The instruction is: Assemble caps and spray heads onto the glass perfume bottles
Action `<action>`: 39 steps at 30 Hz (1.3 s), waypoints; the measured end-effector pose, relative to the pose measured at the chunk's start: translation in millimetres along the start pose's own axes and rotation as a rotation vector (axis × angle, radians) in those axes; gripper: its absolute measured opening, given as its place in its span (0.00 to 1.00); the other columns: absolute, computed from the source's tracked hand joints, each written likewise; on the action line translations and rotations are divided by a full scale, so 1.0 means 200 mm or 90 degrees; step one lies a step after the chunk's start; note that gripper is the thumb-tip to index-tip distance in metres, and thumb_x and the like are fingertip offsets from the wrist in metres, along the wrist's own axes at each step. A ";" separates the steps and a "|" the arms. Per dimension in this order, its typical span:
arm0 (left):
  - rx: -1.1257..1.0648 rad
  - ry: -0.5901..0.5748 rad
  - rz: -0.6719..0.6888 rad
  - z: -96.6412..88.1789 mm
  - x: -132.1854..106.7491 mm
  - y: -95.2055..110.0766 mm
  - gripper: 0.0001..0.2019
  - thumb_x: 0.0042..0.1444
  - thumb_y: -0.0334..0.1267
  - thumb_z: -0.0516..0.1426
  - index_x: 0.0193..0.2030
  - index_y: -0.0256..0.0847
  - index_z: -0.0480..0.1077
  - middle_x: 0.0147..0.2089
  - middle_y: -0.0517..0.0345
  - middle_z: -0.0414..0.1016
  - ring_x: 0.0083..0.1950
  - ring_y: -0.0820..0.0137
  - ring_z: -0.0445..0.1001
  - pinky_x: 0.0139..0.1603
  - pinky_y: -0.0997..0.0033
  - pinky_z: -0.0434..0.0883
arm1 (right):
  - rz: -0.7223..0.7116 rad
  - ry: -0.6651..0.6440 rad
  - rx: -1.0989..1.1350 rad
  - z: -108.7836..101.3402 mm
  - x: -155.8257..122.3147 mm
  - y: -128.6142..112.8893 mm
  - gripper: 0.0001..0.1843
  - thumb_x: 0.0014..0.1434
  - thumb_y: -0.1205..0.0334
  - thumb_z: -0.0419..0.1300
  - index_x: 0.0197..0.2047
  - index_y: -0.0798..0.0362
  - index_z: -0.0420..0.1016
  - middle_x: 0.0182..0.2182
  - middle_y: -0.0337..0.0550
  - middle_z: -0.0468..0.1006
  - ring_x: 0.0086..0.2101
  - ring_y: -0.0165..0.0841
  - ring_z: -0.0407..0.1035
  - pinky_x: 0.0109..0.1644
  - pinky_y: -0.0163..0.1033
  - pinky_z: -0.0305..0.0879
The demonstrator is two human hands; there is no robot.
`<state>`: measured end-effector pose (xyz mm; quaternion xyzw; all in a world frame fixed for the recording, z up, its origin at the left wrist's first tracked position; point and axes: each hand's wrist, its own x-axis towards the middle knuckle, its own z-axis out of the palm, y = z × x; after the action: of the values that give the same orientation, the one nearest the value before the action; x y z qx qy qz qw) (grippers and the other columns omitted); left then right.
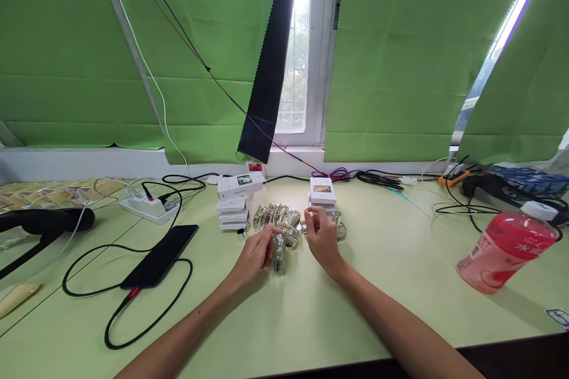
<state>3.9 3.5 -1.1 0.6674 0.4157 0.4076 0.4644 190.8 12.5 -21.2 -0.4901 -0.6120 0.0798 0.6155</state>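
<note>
My left hand [256, 253] is closed at the side of a small clear glass perfume bottle [279, 257], which stands upright with its fingertips against it. My right hand [323, 240] is held a little to the right, thumb and fingers pinched together; what they hold, if anything, is hidden. Behind both hands several similar glass bottles [288, 222] lie in a cluster, some with gold necks. Another bottle [341, 231] is partly covered by my right hand. A small silver cap [241, 235] stands to the left of my left hand.
White boxes are stacked at the left [233, 213] and right [322, 189] behind the bottles. A black phone [160, 257] with a looping cable lies at left, near a power strip [149, 208]. A pink drink bottle [507, 249] stands at right. Cables [380, 179] run along the back.
</note>
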 end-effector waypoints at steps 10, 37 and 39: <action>-0.034 -0.045 -0.001 -0.01 -0.01 -0.02 0.28 0.67 0.59 0.47 0.48 0.36 0.75 0.18 0.64 0.61 0.18 0.73 0.61 0.17 0.76 0.59 | 0.013 -0.107 -0.240 -0.02 0.02 0.02 0.19 0.72 0.56 0.51 0.29 0.51 0.62 0.19 0.34 0.68 0.21 0.30 0.60 0.32 0.35 0.48; -0.080 -0.109 -0.068 0.02 -0.01 -0.03 0.26 0.64 0.62 0.50 0.51 0.39 0.63 0.23 0.53 0.80 0.16 0.65 0.75 0.13 0.76 0.67 | 0.002 -0.291 -0.253 0.03 -0.03 0.04 0.20 0.61 0.80 0.55 0.51 0.52 0.77 0.44 0.49 0.81 0.44 0.38 0.76 0.46 0.37 0.67; -0.084 -0.110 -0.069 0.02 -0.01 -0.04 0.25 0.64 0.62 0.50 0.52 0.40 0.62 0.25 0.53 0.81 0.16 0.65 0.76 0.13 0.76 0.67 | -0.007 -0.285 -0.253 0.03 -0.03 0.04 0.20 0.60 0.80 0.56 0.50 0.51 0.77 0.42 0.48 0.81 0.42 0.38 0.76 0.45 0.37 0.67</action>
<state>5.9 1.8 -10.0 0.6449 0.3818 0.3489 0.5627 188.6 14.8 -32.9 -0.5676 -0.7390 0.0610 0.3577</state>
